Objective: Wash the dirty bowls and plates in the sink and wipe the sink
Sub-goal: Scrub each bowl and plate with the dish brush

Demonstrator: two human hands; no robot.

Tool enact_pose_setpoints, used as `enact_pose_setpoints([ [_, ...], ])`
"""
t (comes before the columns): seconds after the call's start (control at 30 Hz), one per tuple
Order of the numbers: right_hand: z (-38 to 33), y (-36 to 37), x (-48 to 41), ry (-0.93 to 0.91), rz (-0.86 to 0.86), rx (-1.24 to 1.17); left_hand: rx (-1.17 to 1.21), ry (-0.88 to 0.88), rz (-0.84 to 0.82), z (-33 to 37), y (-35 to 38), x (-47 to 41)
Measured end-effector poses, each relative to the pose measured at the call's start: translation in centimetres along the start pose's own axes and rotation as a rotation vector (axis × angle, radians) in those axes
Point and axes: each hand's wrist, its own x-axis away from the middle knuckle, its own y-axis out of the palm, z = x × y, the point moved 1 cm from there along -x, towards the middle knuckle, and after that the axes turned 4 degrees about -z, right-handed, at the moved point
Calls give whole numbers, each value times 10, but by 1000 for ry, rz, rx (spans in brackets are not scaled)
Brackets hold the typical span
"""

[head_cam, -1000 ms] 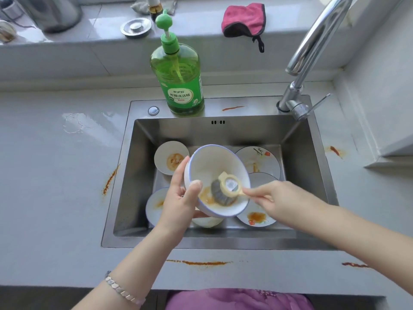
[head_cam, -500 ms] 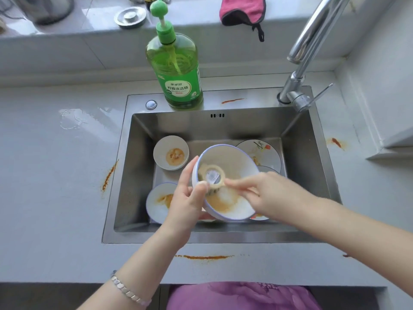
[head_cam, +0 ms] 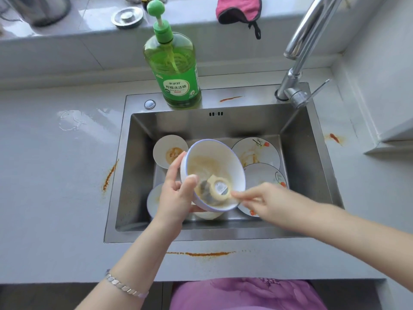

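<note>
A white bowl (head_cam: 214, 164) with a blue rim is held tilted above the sink (head_cam: 312, 157), its inside smeared with yellowish residue. The left hand (head_cam: 176, 198) grips its rim, fingers (head_cam: 176, 164) curled behind the outside wall and the thumb pressed inside. The right hand (head_cam: 266, 203) pinches the handle of a round scrubbing brush (head_cam: 220, 189), fingers (head_cam: 243, 194) narrow around it, and the bristles are down in the bowl. Below, in the basin, lie a stained small bowl (head_cam: 167, 151), two flower-patterned plates (head_cam: 259, 151) and a further plate (head_cam: 153, 203). A green soap bottle (head_cam: 176, 72) stands on the sink's back ledge, left of the faucet (head_cam: 299, 63). Orange smears (head_cam: 109, 175) mark the counter (head_cam: 55, 186).
</note>
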Motion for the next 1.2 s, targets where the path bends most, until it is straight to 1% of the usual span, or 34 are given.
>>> enact_pose_setpoints([
  [0.03, -8, 4, 2, -45, -20, -61, -14, -5, -21, -1, 2, 1],
  [0.07, -12, 3, -1, -67, 2, -82, -20, -19, -44, -2, 4, 2],
  [0.13, -7, -8, -11, -49, 101, -34, 16, -52, -75, -5, 5, 5],
  [0.17, -2, -13, -14, -22, 133, 42, 45, -64, -70, -5, 2, 5],
  [0.2, 2, -15, -14, 7, 131, 104, 66, -68, -53, -5, -1, 3],
  [0.23, 2, -13, -12, 23, 92, 119, 70, -66, -29, -5, -4, 2],
  [0.3, -5, -1, -8, -2, -34, 17, 40, -49, -5, -5, -6, 1],
  [0.33, -9, 1, -8, -31, -53, -53, 19, -45, -19, -5, -3, 1],
  [0.4, -7, -5, -17, -38, 7, -90, -12, -44, -51, -7, 0, 4],
  [0.47, 2, -12, -21, 18, 50, -35, -33, -24, -37, -7, -2, 2],
  [0.5, 4, -11, -20, 35, 18, -36, -60, -3, -24, -5, -5, 1],
  [0.6, 0, -3, -13, 32, -239, -208, -170, 48, -40, -2, -8, -4],
  [0.63, -2, -6, -12, 51, -298, -263, -187, 46, -62, -1, -9, -4],
  [0.7, 5, -18, -13, 98, -383, -268, -212, 26, -116, -1, -12, -3],
  [0.73, 9, -25, -12, 119, -407, -223, -226, 13, -151, -1, -14, -3],
  [0.77, 14, -29, -12, 132, -411, -156, -243, -3, -189, -1, -16, -2],
  [0.83, 24, -32, -13, 142, -346, 8, -278, -38, -240, -3, -16, -1],
  [0.9, 23, -26, -11, 124, -234, 193, -281, -62, -230, -5, -12, -2],
  [0.93, 18, -20, -8, 104, -191, 240, -277, -68, -206, -6, -9, -3],
  [0.97, 12, -12, -4, 83, -188, 228, -276, -71, -182, -6, -7, -5],
  [1.07, 7, 2, 3, 70, -277, 54, -282, -85, -173, -8, -6, -8],
  [1.1, 12, 0, 4, 80, -267, 52, -288, -92, -182, -8, -8, -8],
  [1.2, 34, -12, 3, 117, -138, 94, -300, -88, -181, -8, -15, -8],
])
